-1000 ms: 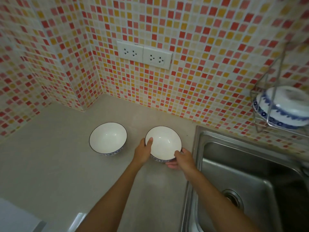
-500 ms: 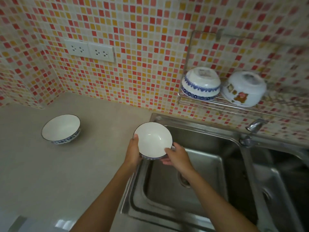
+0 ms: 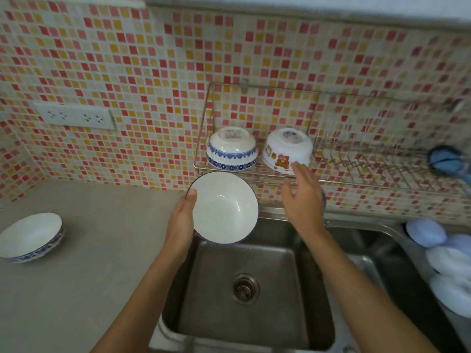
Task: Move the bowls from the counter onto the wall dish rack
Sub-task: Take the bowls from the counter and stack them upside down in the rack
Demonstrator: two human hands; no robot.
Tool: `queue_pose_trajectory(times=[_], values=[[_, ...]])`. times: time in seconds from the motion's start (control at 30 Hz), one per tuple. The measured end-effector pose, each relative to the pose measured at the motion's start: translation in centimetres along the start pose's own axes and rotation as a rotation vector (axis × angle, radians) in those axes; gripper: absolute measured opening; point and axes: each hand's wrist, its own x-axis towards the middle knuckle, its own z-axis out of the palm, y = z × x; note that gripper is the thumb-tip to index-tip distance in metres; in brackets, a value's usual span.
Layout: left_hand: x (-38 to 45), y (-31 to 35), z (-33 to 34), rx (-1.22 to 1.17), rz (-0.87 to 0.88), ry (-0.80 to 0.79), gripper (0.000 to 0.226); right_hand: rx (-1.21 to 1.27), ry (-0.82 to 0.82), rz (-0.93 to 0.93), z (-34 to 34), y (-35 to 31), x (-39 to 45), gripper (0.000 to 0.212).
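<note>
My left hand [image 3: 182, 220] holds a round white bowl with a thin dark rim [image 3: 225, 207]. My thumb lies over its left edge and my other fingers are curled under it, where I cannot see them. The bowl tips toward me, so I look right into its white inside. It hangs in the air above the shiny metal sink [image 3: 244, 276], with the round drain [image 3: 245, 289] down below my hands.

My right hand [image 3: 303, 200] is just to the right of the bowl and does not touch it. It holds nothing. Its fingers [image 3: 300, 171] are spread out flat and point up at the wall.

Right above my fingers is the silver wire dish rack [image 3: 331, 159] on the wall of little red, yellow and white tiles [image 3: 153, 72]. Two bowls sit upside down on its left part. The white bowl with a blue flower band [image 3: 231, 149] is straight above the bowl I hold. The white bowl with a brown bear picture [image 3: 287, 149] is beside it, and my right fingertips are very near its lower edge. I cannot tell if they touch it.

Far to the left of my left hand, one more white bowl with a blue pattern outside [image 3: 31, 236] stands open side up on the grey counter [image 3: 89, 250]. A white double wall socket [image 3: 75, 115] is up on the tiles on that side.

Far off to the right of my right hand are some blurry pale blue and white round things [image 3: 446, 256].
</note>
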Motion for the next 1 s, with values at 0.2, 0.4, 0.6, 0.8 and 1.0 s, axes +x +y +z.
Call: queue_pose_trajectory(times=[0.2, 0.4, 0.6, 0.8, 1.0], values=[[-0.8, 3.7, 2.9, -0.038, 0.027, -0.142, 0.062, -0.316, 0.070, -0.190, 1.2, 5.7, 1.2, 0.044], [0.3, 5.5, 4.1, -0.066, 0.077, -0.154, 0.053, -0.268, 0.219, -0.248, 2.2, 6.2, 1.5, 0.037], [2.2, 7.8, 5.8, -0.109, 0.063, -0.125, 0.048, -0.208, 0.223, -0.236, 2.4, 5.9, 1.5, 0.043], [5.0, 11.0, 9.9, -0.032, 0.115, -0.101, 0.051, -0.201, 0.254, -0.238, 2.4, 5.9, 1.4, 0.043], [8.2, 14.0, 14.3, 0.230, 0.429, -0.034, 0.056, -0.213, 0.268, -0.242, 2.7, 5.7, 1.4, 0.054]])
